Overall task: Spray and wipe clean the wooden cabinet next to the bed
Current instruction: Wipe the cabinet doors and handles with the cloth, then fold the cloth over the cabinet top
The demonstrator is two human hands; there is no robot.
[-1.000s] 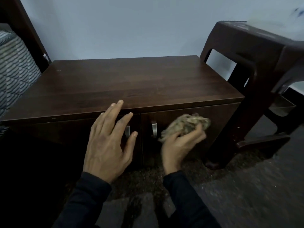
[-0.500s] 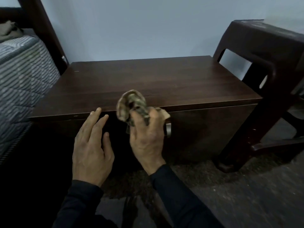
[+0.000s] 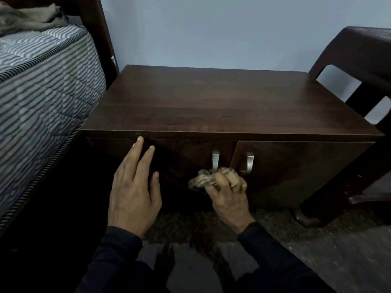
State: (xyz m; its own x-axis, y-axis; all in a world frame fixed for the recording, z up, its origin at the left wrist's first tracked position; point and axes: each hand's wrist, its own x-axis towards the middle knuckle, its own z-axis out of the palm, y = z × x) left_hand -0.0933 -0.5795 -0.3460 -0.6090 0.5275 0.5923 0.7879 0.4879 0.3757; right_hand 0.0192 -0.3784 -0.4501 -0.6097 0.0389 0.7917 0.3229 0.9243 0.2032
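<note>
Head view: right fingers (image 3: 220,180) around cloth (image 3: 203,180).

A single head-worn view looks forward and steeply down, close to the cabinet (image 3: 222,106) front, bed (image 3: 42,92) at left edge.

The cabinet (image 3: 222,106) is dark-stained wood with a smooth, faintly satin top where the grain shows in long streaks. Its two door handles (image 3: 215,160) look like brushed metal, dull silver. The rag (image 3: 203,179) is crumpled, soft woven cloth, matt tan. The mattress (image 3: 42,92) wears quilted striped fabric with corded piping. The chair (image 3: 359,66) beside looks like smooth, dark moulded plastic.
</note>
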